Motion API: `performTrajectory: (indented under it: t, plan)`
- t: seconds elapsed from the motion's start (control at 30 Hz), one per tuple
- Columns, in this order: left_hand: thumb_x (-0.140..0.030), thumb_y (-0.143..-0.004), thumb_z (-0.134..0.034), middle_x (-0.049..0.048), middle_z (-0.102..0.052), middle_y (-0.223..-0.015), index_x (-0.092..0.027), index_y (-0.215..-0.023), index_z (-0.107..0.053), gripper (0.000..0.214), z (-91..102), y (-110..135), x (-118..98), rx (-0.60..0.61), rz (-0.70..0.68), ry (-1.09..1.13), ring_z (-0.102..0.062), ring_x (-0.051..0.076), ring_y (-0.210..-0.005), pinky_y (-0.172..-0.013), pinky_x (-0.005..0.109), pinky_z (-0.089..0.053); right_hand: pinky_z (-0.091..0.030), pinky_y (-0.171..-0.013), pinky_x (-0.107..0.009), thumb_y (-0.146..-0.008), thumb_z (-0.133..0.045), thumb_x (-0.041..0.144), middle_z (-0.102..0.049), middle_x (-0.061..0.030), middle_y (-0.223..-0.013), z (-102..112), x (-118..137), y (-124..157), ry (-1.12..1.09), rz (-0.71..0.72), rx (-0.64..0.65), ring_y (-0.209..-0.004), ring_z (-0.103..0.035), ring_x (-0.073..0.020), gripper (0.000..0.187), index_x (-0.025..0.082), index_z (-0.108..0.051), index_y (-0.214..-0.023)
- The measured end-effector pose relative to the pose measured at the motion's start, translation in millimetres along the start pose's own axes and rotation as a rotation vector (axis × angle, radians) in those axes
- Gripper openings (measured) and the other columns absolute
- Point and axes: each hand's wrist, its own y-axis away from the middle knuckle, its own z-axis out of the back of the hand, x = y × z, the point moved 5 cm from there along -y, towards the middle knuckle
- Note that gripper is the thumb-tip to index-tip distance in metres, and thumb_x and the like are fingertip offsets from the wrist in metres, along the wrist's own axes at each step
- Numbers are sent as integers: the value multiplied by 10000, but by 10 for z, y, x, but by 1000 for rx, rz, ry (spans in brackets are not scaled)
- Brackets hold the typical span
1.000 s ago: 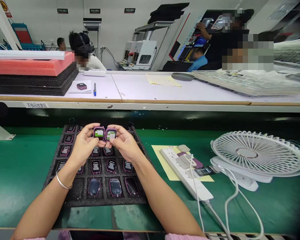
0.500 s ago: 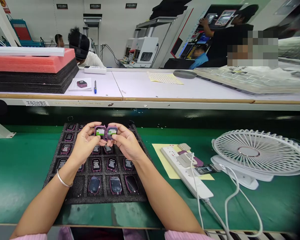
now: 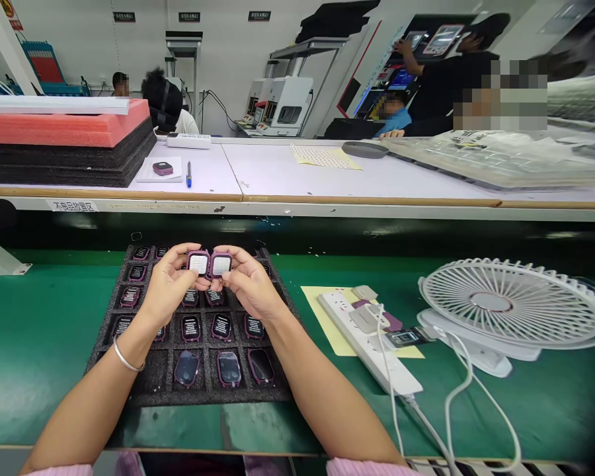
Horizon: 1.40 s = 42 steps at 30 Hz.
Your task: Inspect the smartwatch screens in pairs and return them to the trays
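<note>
While held, smartwatch [image 3: 198,263] in left hand [image 3: 167,289], twin [image 3: 221,265] in right hand [image 3: 248,288]

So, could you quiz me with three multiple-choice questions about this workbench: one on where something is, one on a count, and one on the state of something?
1. Where is the white desk fan relative to the black foam tray?
A. To its right
B. Inside it
C. To its left

2. How many purple-framed smartwatches do the left hand and right hand hold up?
A. One
B. Two
C. Five

3. What do the screens of the held watches show?
A. Black
B. Plain white
C. Red

Answers:
1. A: the fan stands on the green mat to the tray's right, past the power strip.
2. B: each hand holds one.
3. B: both faces show bright white.
</note>
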Motion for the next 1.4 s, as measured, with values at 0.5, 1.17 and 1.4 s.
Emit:
performTrajectory:
  t: [0.5,1.17,1.4]
  plan:
    - [-307,-790,-718,-7,-682,-855,-163,-1066,-624,326,27,-13,45,5,-34,-61,-665,87,-516,-518,208,-573,-508,-543,-259,-801,-746,335,-678,27,-783,9,-40,-6,18,-38,-22,-524,-632,-103,292,216,-644,-1048]
    - [-98,-662,-702,14,-684,-1011,-193,-1166,-606,522,10,-22,21,22,-68,-7,-669,88,-730,-734,227,-586,-584,-697,-299,-716,-794,204,-640,-3,-1002,-9,-13,-1,6,20,4,-695,-648,-118,486,265,-598,-1157]
    - [-348,-810,-713,-21,-654,-838,-192,-1048,-623,298,61,-13,18,-33,-63,-118,-591,63,-535,-528,194,-483,-553,-595,-314,-838,-727,460,-668,16,-794,-38,-16,14,-44,-68,16,-580,-666,-141,345,230,-656,-1085]
